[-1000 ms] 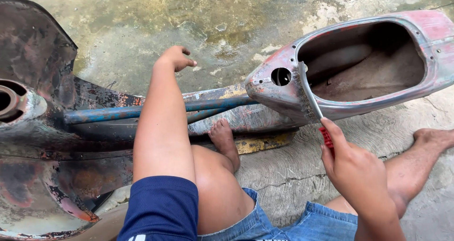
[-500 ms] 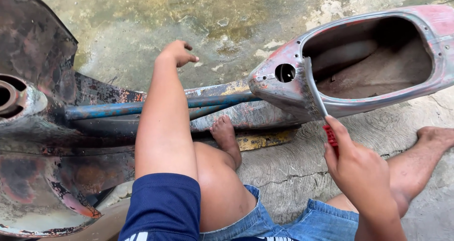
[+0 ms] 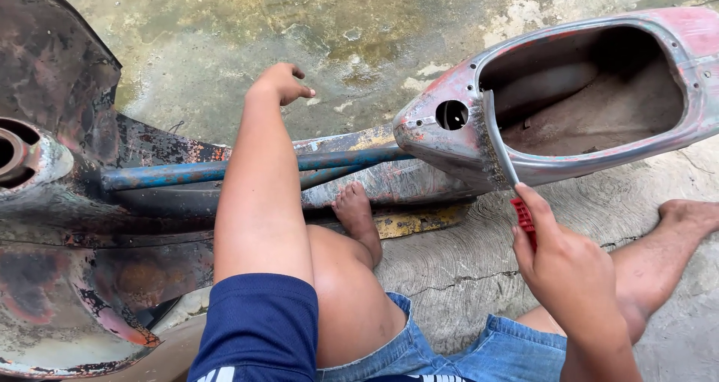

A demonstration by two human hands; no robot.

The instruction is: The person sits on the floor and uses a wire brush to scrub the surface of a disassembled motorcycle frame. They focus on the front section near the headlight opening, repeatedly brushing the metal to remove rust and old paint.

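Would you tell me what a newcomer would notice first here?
The rusty scooter frame lying across the concrete, its open pink rear shell at upper right. The right hand holds a red-handled wire brush against the shell's rim; the left hand is stretched out beyond the blue tube.

One view only, from a camera on the person's head, looking steeply down and a little forward. It sits close above the lap: the knee point(image 3: 352, 307) and both arms fill the lower half, the rusty scooter frame point(image 3: 225, 174) crosses the middle, and stained concrete floor point(image 3: 359, 30) fills the top
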